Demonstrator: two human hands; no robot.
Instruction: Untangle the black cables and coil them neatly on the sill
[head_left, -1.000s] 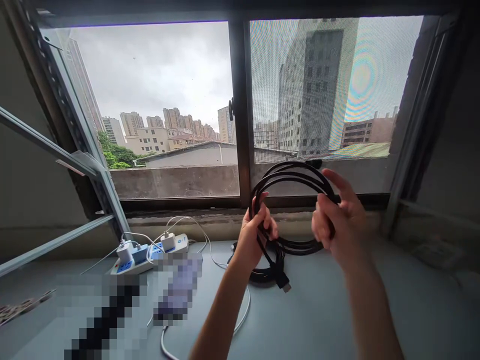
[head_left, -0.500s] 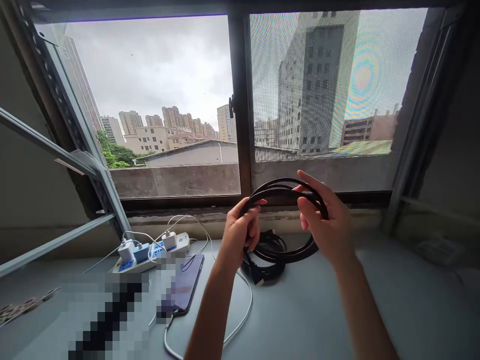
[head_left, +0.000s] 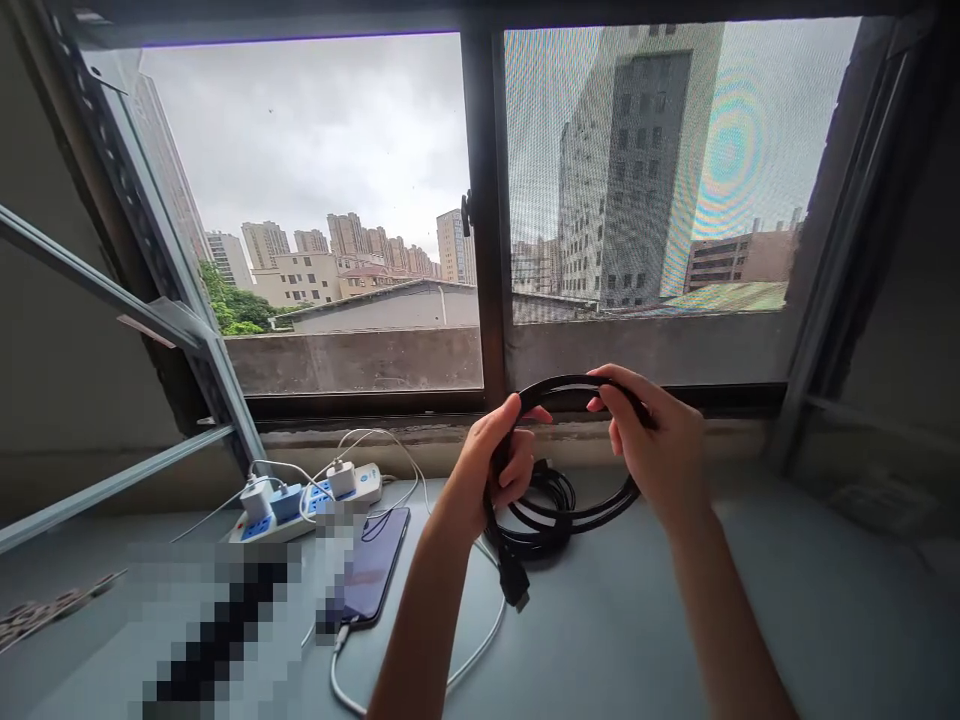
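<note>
Between my two hands is a black cable [head_left: 562, 383], wound in a loop of several turns and held above the table. My left hand [head_left: 501, 465] is closed round the loop's left side, thumb on top. On the right side, my right hand [head_left: 652, 430] grips the turns between thumb and fingers. One end of the cable hangs below my left hand, with a flat, wide black plug [head_left: 514, 582] that looks like an HDMI plug. A second coiled black cable [head_left: 551, 490] lies on the table behind the held loop and is partly hidden by it.
A white power strip [head_left: 307, 505] with several chargers plugged in lies at the left. Near it are a phone [head_left: 379, 570] and a white charging cable [head_left: 484, 640]. A metal frame [head_left: 232, 390] stands at the left, and a window [head_left: 487, 250] rises behind the grey table [head_left: 600, 640].
My right hand's raised index finger has come down onto the loop. The turns have drawn closer together, and the plug end hangs lower and nearer to me.
</note>
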